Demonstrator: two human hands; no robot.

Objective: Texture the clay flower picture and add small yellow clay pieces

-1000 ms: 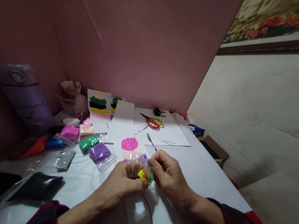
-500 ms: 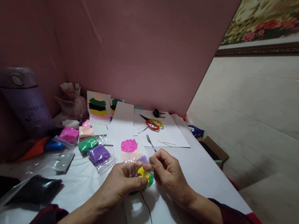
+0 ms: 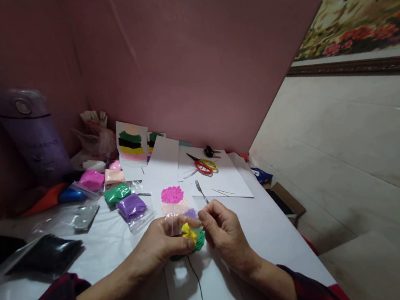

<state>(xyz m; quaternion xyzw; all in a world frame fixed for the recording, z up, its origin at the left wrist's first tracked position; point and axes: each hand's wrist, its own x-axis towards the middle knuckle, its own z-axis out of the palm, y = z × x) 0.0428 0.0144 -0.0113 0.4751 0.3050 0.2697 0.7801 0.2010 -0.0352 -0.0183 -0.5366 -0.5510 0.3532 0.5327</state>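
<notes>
One broad pink board (image 3: 193, 63), flat and matte, stands behind the fork (image 3: 201, 192) and fills the back of the scene. One table (image 3: 280, 237) under a smooth white cover carries the fork and everything about it. Far left of the fork stands one rounded purple flask (image 3: 33, 131), with one glossy black pouch (image 3: 48, 254) nearer the person. Left of the fork lie four plump, soft packets I can count clearly: pink (image 3: 90, 179), peach (image 3: 114, 175), green (image 3: 117, 193) and purple (image 3: 131, 206). Two hands work just in front of the fork. The left hand (image 3: 163, 242) is curled around one crinkly clear bag (image 3: 174, 223), and the right hand (image 3: 222, 230) pinches the same bag at its edge with thumb and forefinger. One pair of scissors (image 3: 204, 165), with a red loop and a yellow one, lies behind the fork. The fork itself is thin metal, lying on white paper. Smallest is one lump of yellow clay (image 3: 189, 231) at the bag, between both hands' fingertips.
</notes>
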